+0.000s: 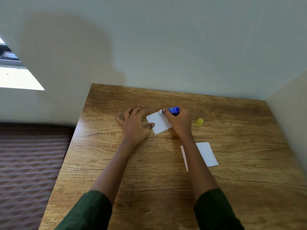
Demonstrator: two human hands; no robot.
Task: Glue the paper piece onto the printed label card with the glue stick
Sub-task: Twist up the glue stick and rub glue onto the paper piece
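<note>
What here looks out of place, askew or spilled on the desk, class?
Nothing is spilled or damaged. The yellow cap lies loose on the table, apart from the glue stick in the right hand. The paper piece under the left hand sits askew to the table edge, as does the second sheet.

You have the blue glue stick (pixel 172 110) tipped on the small white paper (pixel 159 122); another white card (pixel 206 154) lies nearer you.

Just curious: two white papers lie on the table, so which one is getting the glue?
The far paper, between both hands; the glue stick tip touches its far corner. The near paper lies untouched.
</note>
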